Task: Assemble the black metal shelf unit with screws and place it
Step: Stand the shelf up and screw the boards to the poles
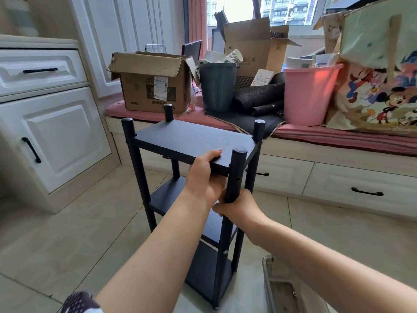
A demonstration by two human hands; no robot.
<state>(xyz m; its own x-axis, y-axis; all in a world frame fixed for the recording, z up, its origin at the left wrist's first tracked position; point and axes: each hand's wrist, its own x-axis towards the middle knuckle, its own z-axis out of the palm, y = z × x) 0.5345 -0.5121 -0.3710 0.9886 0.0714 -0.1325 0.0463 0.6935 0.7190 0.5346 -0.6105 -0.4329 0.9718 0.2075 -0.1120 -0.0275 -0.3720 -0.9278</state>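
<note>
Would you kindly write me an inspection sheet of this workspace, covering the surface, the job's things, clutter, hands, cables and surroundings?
Surface: pale tiled floor; the shelf unit stands on it.
Job's things: black shelf unit, upright, three boards between four posts; one screw head shows on the near post.
Clutter: a clear plastic container on the floor at lower right.
Hands: left hand grips the top board's near edge; right hand grips the near right post.
Cables: nothing seen.
Surroundings: white cabinet to the left; window seat with cardboard box, dark bin, pink bucket and printed bag.
</note>
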